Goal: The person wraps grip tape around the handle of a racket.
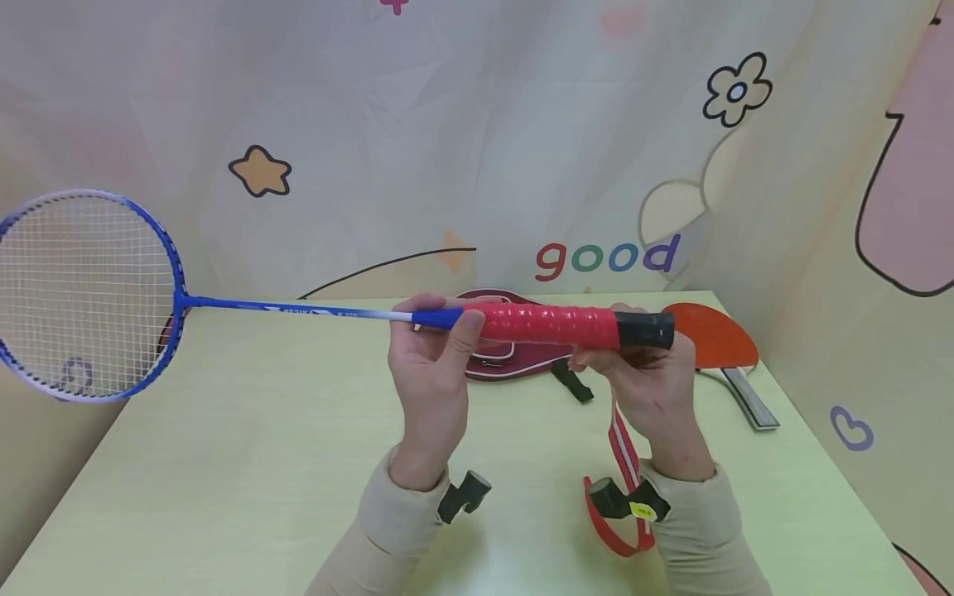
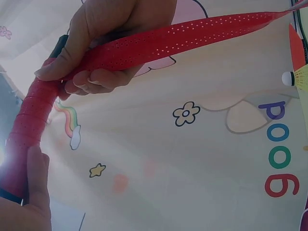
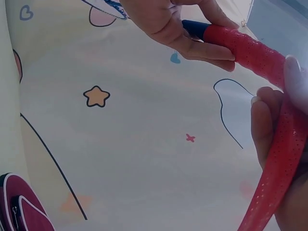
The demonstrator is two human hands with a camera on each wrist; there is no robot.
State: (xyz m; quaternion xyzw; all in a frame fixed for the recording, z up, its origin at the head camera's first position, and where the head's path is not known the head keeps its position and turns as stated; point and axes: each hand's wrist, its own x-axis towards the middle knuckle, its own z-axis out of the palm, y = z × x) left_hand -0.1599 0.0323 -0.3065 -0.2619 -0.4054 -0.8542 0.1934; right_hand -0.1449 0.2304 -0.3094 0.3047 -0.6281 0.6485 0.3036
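A blue and white badminton racket is held up level over the table, its strung head at the far left. My left hand holds it where the blue cone meets the handle, thumb lying along the near side. Red perforated grip tape is wound round most of the handle, leaving the black butt end bare. My right hand is at the butt side and pinches the tape against the handle. From these fingers the loose tape strip runs off, and in the head view it hangs down and curls beside the right wrist.
Behind the hands, a maroon bag with white piping lies on the table, a black strap beside it. A red table tennis bat lies at the right. In the left wrist view, a shuttlecock shows at the right edge.
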